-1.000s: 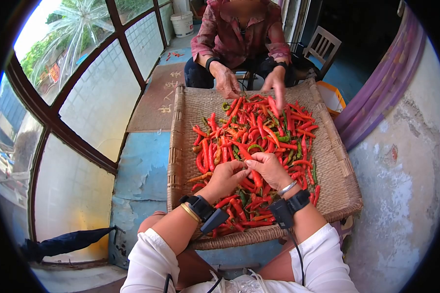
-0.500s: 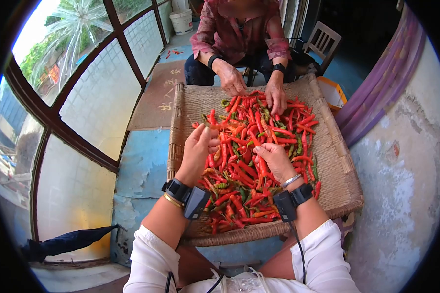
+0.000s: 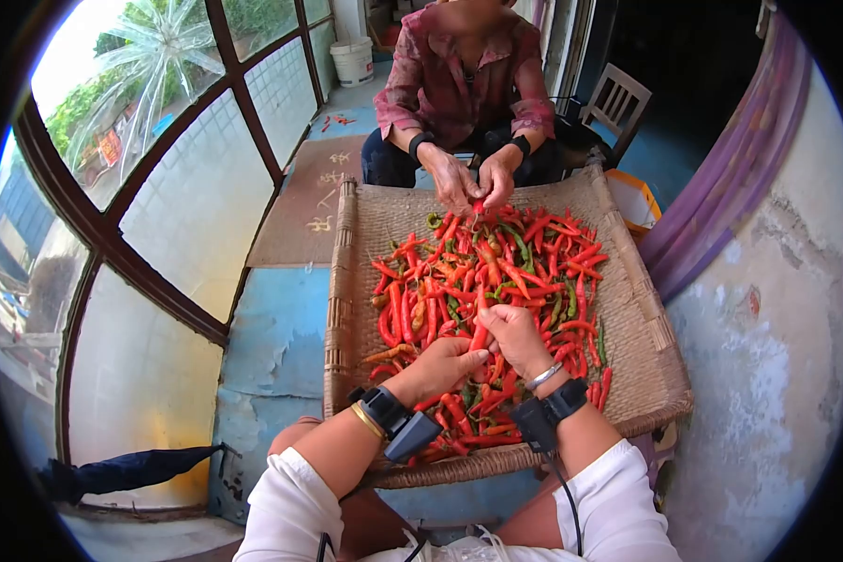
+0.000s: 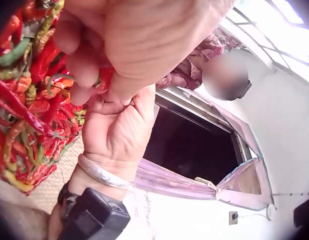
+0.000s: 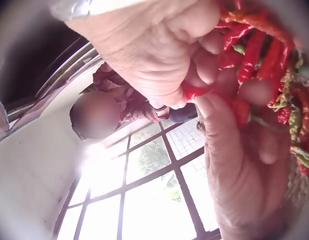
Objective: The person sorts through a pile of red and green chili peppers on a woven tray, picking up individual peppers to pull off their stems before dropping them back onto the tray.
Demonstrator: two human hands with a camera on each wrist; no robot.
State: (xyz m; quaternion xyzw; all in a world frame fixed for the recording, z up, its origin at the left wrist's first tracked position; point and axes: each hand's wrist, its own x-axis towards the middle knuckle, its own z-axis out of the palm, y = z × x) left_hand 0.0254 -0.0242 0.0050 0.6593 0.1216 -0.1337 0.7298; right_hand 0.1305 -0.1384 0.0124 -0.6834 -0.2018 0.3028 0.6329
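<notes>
Over the near half of the pepper heap, my left hand (image 3: pixel 436 367) and right hand (image 3: pixel 517 339) meet at one red chili pepper (image 3: pixel 480 330). Thumb and fingers of each hand pinch it. In the right wrist view the chili's green stem (image 5: pixel 264 123) points out on the left hand's side. Left-hand fingers hide much of the chili in the left wrist view, where a red part (image 4: pixel 105 80) shows between them. Below lies a heap of red, orange and green chilies (image 3: pixel 421 314) on a woven tray (image 3: pixel 642 361).
Across the tray sits another person (image 3: pixel 464 84), both hands together at a red chili (image 3: pixel 479 206). Windows (image 3: pixel 173 178) line the left; a rough wall (image 3: pixel 759 309) and purple curtain (image 3: pixel 731 178) stand right. A chair (image 3: pixel 618 101) and white bucket (image 3: pixel 352 62) are farther back.
My left hand was out at the tray's left half-second ago and has come back right to meet my right hand at a chili. The other person's hands have come together and lifted a chili.
</notes>
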